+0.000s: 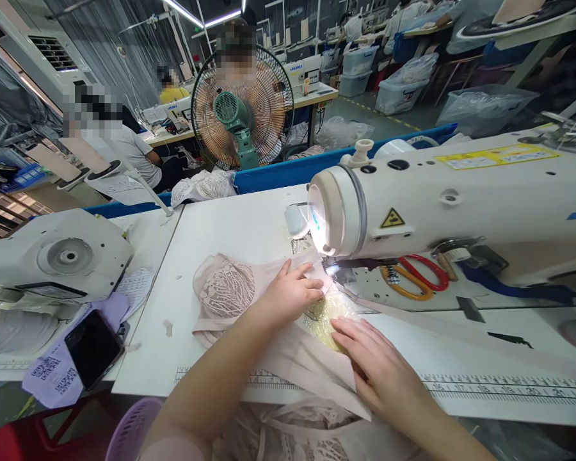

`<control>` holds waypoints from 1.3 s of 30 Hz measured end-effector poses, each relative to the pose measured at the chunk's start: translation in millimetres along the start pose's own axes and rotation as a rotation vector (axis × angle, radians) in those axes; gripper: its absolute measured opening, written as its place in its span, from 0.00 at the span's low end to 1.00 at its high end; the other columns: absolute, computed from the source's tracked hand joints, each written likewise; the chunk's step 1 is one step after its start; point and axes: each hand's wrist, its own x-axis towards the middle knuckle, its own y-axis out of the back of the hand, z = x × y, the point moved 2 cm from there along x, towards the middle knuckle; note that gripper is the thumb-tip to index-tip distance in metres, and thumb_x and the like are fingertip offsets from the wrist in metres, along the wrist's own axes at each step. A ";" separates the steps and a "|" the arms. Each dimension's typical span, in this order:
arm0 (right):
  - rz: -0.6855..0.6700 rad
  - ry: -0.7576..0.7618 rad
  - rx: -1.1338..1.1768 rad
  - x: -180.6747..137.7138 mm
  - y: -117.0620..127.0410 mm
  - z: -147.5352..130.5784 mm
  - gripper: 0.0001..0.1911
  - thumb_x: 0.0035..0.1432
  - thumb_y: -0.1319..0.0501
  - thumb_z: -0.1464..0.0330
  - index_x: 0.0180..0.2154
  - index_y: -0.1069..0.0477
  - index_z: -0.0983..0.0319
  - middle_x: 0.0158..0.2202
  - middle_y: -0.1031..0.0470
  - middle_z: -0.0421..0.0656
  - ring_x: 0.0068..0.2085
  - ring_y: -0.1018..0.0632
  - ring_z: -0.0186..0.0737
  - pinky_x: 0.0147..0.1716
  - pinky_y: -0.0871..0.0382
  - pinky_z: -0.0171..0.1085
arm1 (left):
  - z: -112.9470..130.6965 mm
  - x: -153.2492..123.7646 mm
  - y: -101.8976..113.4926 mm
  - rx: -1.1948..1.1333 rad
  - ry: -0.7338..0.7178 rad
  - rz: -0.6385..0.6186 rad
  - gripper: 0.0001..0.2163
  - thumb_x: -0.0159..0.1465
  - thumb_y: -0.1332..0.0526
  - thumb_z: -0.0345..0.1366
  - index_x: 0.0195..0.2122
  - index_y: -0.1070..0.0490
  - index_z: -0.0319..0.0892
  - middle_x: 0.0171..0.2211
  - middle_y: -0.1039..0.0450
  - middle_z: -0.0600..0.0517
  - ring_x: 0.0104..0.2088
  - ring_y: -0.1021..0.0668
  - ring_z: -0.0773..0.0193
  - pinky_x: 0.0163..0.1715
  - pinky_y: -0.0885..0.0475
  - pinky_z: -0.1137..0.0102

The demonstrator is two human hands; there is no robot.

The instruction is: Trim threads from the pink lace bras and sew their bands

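Observation:
A pale pink lace bra point(228, 288) lies on the white table, its strip-like edge running under the needle area of a white sewing machine point(393, 198). My left hand point(292, 291) rests on the fabric just left of the needle, fingers spread and pressing it down. Lower right, my right hand point(379, 358) lies with fingers stretched out at the edge of a loose fabric panel point(317, 358); its thumb is partly hidden. Between the hands shows a shiny yellowish patch point(333, 314) on the machine bed. A narrow pink strip point(461, 326) trails off right.
Red-handled and orange-handled scissors point(408, 282) lie beneath the machine arm. A printed ruler point(499, 389) runs along the front edge. More lace pieces point(317, 429) hang below. At left are a phone point(93, 349) and a second machine point(62, 256). A large fan point(242, 109) stands behind.

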 end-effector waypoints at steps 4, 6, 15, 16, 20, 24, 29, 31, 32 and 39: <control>0.009 -0.023 0.033 -0.8 -1.1 1.2 0.22 0.51 0.51 0.78 0.48 0.33 0.63 0.53 0.28 0.51 0.55 0.29 0.47 0.53 0.33 0.52 | 1.4 -0.1 4.1 0.017 0.000 -0.005 0.14 0.67 0.47 0.27 0.46 0.27 0.49 0.55 0.29 0.56 0.65 0.45 0.50 0.61 0.53 0.41; 0.005 -0.022 0.041 -0.7 -1.8 1.5 0.22 0.50 0.51 0.78 0.48 0.33 0.63 0.53 0.28 0.51 0.55 0.29 0.48 0.53 0.33 0.53 | 2.4 -0.3 5.3 0.032 -0.003 -0.008 0.13 0.67 0.48 0.28 0.46 0.27 0.48 0.55 0.29 0.55 0.65 0.45 0.49 0.61 0.54 0.40; -0.016 -0.019 0.042 0.5 0.6 0.2 0.22 0.50 0.50 0.78 0.47 0.32 0.64 0.53 0.28 0.52 0.54 0.29 0.50 0.51 0.31 0.53 | 4.2 -1.1 2.6 0.084 -0.014 0.025 0.12 0.67 0.47 0.28 0.44 0.26 0.47 0.54 0.29 0.54 0.65 0.45 0.49 0.61 0.54 0.39; -0.011 -0.014 0.035 0.9 1.0 -0.2 0.22 0.50 0.50 0.78 0.47 0.32 0.64 0.52 0.28 0.52 0.54 0.28 0.50 0.51 0.31 0.52 | 4.4 -1.2 2.8 0.088 -0.014 0.027 0.12 0.67 0.47 0.28 0.44 0.26 0.47 0.54 0.28 0.54 0.65 0.45 0.49 0.60 0.54 0.39; -0.014 0.003 -0.015 1.6 1.6 -0.4 0.22 0.51 0.51 0.78 0.48 0.32 0.64 0.51 0.27 0.52 0.52 0.26 0.50 0.49 0.29 0.53 | 3.7 -1.9 3.7 0.110 0.004 0.060 0.11 0.66 0.46 0.28 0.43 0.26 0.46 0.52 0.27 0.52 0.65 0.44 0.48 0.60 0.54 0.38; -0.013 0.029 -0.038 1.1 2.8 0.0 0.22 0.51 0.51 0.77 0.47 0.32 0.63 0.50 0.26 0.52 0.52 0.26 0.49 0.48 0.28 0.51 | 0.2 -1.0 2.0 0.140 0.039 0.120 0.10 0.65 0.44 0.28 0.42 0.26 0.45 0.52 0.27 0.51 0.64 0.42 0.47 0.59 0.53 0.36; 0.004 0.045 -0.037 1.3 2.3 -0.4 0.22 0.51 0.51 0.78 0.48 0.33 0.63 0.51 0.26 0.51 0.52 0.25 0.50 0.47 0.27 0.51 | -4.3 1.5 -3.2 0.208 0.110 0.202 0.07 0.65 0.42 0.30 0.39 0.25 0.44 0.52 0.27 0.49 0.63 0.41 0.45 0.58 0.52 0.35; 0.015 0.038 -0.025 1.7 1.3 0.8 0.21 0.53 0.51 0.78 0.49 0.33 0.62 0.51 0.26 0.51 0.51 0.25 0.49 0.48 0.28 0.51 | -5.4 2.6 -4.9 0.215 0.130 0.207 0.08 0.65 0.43 0.30 0.40 0.25 0.44 0.52 0.28 0.48 0.63 0.40 0.44 0.57 0.51 0.35; 0.026 0.034 -0.012 1.8 1.5 1.8 0.21 0.54 0.51 0.78 0.49 0.33 0.62 0.50 0.26 0.50 0.51 0.25 0.49 0.48 0.28 0.51 | -5.9 3.2 -5.3 0.212 0.142 0.199 0.09 0.66 0.44 0.30 0.40 0.25 0.44 0.53 0.28 0.48 0.63 0.40 0.44 0.57 0.51 0.35; 0.198 -0.080 0.214 -7.1 18.8 -4.9 0.16 0.59 0.51 0.76 0.46 0.34 0.58 0.45 0.27 0.48 0.47 0.26 0.46 0.43 0.29 0.45 | 1.1 -2.8 7.3 0.149 0.235 0.081 0.15 0.67 0.51 0.28 0.48 0.29 0.43 0.61 0.38 0.45 0.63 0.42 0.45 0.57 0.48 0.38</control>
